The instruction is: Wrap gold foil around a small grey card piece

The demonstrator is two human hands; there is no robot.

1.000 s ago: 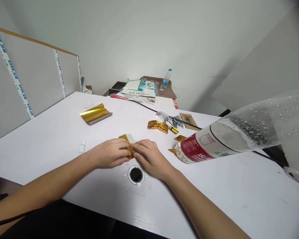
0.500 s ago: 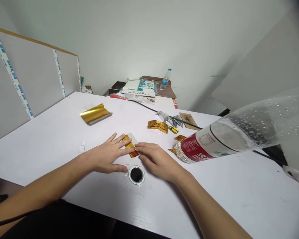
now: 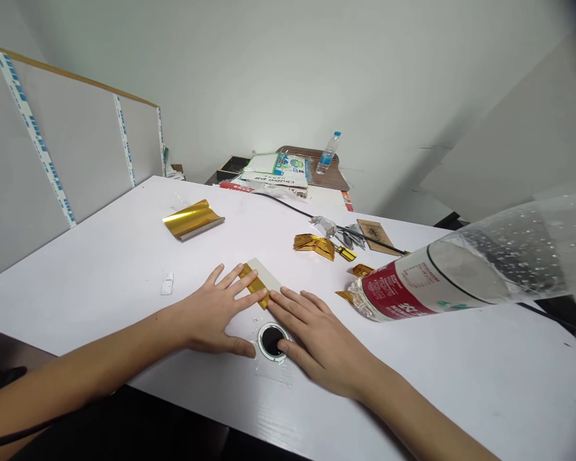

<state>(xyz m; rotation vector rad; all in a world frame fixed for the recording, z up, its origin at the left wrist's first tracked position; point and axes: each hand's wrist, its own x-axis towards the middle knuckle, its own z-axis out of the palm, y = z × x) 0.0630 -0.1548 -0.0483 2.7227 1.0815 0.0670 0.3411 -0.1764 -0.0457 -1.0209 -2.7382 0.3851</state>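
A small sheet of gold foil paper (image 3: 255, 289) lies flat on the table, with a pale, whitish strip (image 3: 265, 271) along its far right side. My left hand (image 3: 214, 317) has its fingers spread, and the fingertips rest on the gold part. Fingers stretched out, my right hand (image 3: 319, 336) touches the near right edge of the sheet with its fingertips. Its thumb reaches the rim of a round black disc with a white ring (image 3: 271, 340), set in the table just below the sheet. Neither hand grips anything.
A curled gold foil sheet (image 3: 193, 219) lies at the back left. Folded gold pieces (image 3: 314, 245), a yellow-black tool (image 3: 346, 253) and a brown card (image 3: 375, 235) lie to the right. A large clear bottle with a red label (image 3: 394, 291) leans at right. A small white piece (image 3: 167, 283) lies left.
My right hand has drawn back toward me and spread out, its thumb now at the black disc. My left hand has shifted slightly nearer, its fingertips still on the foil. The view has turned slightly.
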